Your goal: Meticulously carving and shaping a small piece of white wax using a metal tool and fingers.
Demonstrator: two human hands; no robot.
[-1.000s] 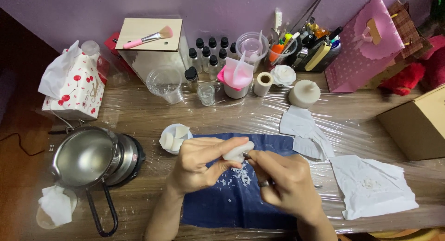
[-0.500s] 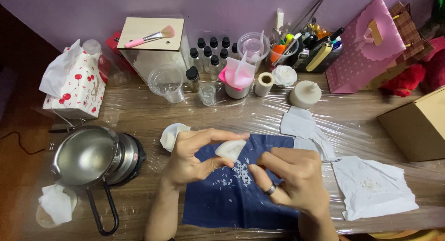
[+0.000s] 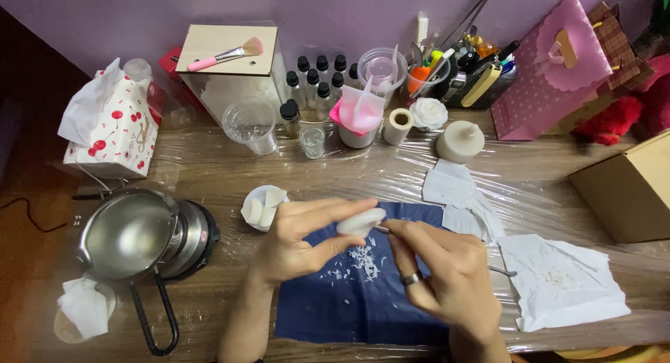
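Observation:
My left hand (image 3: 303,241) pinches a small white wax piece (image 3: 361,222) between thumb and fingers above a dark blue cloth (image 3: 349,300). My right hand (image 3: 447,283), with a ring on one finger, grips a thin metal tool (image 3: 382,230) whose tip touches the wax piece. White wax shavings (image 3: 359,262) lie scattered on the cloth right under the piece. A small white dish (image 3: 264,206) with wax pieces in it stands just left of my left hand.
A metal pot (image 3: 132,234) sits on a small burner at the left, a tissue box (image 3: 112,129) behind it. Bottles, cups, a pink cup (image 3: 359,119), a white candle (image 3: 460,141), a pink bag (image 3: 551,70) and a cardboard box (image 3: 628,188) line the back and right. White paper towels (image 3: 565,283) lie at right.
Both hands have shifted slightly, the left fingers spreading out over the wax piece. More white shavings lie on the blue cloth.

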